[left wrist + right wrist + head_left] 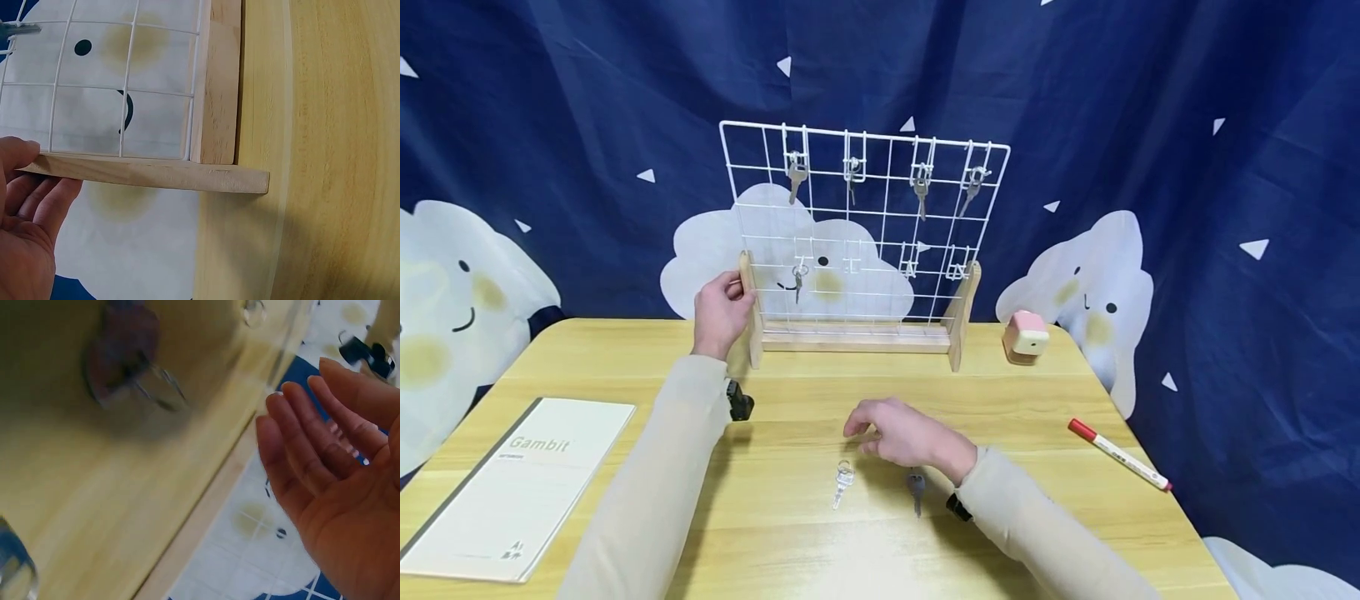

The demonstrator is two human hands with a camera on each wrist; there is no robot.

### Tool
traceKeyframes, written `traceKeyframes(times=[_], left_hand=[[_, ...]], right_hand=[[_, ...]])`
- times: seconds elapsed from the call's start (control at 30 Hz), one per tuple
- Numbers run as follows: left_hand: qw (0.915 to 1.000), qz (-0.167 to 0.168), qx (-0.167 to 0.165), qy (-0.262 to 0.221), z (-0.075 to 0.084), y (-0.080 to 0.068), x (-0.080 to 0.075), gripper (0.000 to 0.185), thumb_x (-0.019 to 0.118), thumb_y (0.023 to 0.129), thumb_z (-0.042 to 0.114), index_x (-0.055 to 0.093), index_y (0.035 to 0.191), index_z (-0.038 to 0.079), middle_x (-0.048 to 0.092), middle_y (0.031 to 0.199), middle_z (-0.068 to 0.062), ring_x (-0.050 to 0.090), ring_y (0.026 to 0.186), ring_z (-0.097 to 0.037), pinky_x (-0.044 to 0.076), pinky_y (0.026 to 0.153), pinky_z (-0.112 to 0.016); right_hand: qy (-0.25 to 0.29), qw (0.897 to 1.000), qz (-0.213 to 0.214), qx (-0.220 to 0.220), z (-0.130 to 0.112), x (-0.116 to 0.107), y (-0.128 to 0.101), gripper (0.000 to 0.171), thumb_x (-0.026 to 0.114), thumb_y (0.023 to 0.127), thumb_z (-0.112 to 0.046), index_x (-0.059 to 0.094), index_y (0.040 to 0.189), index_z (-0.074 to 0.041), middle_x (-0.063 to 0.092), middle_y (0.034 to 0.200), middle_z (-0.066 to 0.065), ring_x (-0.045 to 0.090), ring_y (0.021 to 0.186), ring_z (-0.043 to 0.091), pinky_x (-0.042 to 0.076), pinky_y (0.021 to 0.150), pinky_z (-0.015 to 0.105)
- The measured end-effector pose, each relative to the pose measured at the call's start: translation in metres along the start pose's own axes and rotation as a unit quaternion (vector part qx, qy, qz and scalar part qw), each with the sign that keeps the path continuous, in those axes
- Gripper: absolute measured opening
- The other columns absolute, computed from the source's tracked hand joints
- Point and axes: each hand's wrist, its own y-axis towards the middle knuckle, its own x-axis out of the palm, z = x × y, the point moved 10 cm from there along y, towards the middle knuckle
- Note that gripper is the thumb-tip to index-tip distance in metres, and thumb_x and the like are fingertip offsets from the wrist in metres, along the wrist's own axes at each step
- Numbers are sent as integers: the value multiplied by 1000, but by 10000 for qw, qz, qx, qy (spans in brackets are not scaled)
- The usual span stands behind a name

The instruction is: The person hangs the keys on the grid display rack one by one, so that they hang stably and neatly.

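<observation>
Five keys hang on the wire rack (865,225): four along the top row, one lower left. Two more keys, a silver key (843,482) and a dark key (916,488), lie on the table (790,533) just under the right hand (904,435), whose fingers are loose and hold nothing. The left hand (721,312) grips the rack's left wooden post. The booklet (512,487) reads "Gambit".

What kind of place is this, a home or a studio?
Probably a staged recording corner, not a lived-in room: a blue cloud-print cloth backdrop hangs behind a wooden table, where a wire key rack and a few props stand.
</observation>
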Motion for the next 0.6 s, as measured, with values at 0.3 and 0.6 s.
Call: traceKeyframes(times=[0.3, 0.6], left_hand=[[9998, -73, -56, 176, 3, 2, -2, 38, 61, 95, 7, 57, 132, -4, 62, 123, -23, 59, 117, -32, 48, 99, -39], [9998, -93, -61, 158, 1, 0, -1, 38, 60, 95, 6, 57, 131, -5, 62, 123, -23, 59, 117, -32, 48, 99, -39]], right_hand=[[-399, 9990, -203, 13, 4, 24, 11, 24, 76, 84, -6, 71, 107, -11, 63, 99, -7, 58, 88, 6, 48, 80, 17], [-921, 9950, -366, -118, -1, 36, 14, 18, 79, 83, -12, 73, 100, -16, 56, 95, -11, 53, 83, 3, 45, 77, 14]])
